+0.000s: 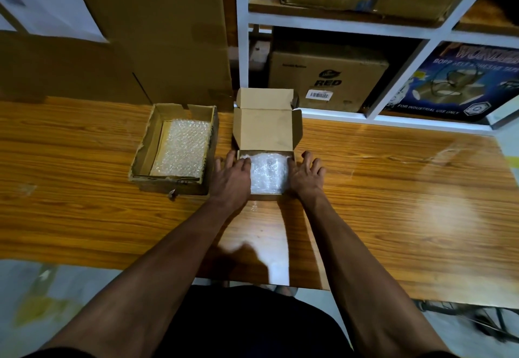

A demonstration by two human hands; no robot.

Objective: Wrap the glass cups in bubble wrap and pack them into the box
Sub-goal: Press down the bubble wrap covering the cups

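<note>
A small cardboard box (266,130) stands on the wooden table with its lid flipped up at the back. Inside lies a bundle of bubble wrap (268,173); no glass shows through it. My left hand (231,173) rests flat against the box's left side, fingers spread, with the thumb on the bundle. On the box's right side my right hand (306,173) lies the same way, fingers spread and touching the bundle's edge. Neither hand grips anything.
To the left stands a worn open cardboard tray (141,155) holding flat bubble wrap sheets (181,148). Large cardboard sheets (157,29) lean behind the table. White shelves (337,22) with cartons stand at the back right. The table's near edge (393,293) runs below my forearms.
</note>
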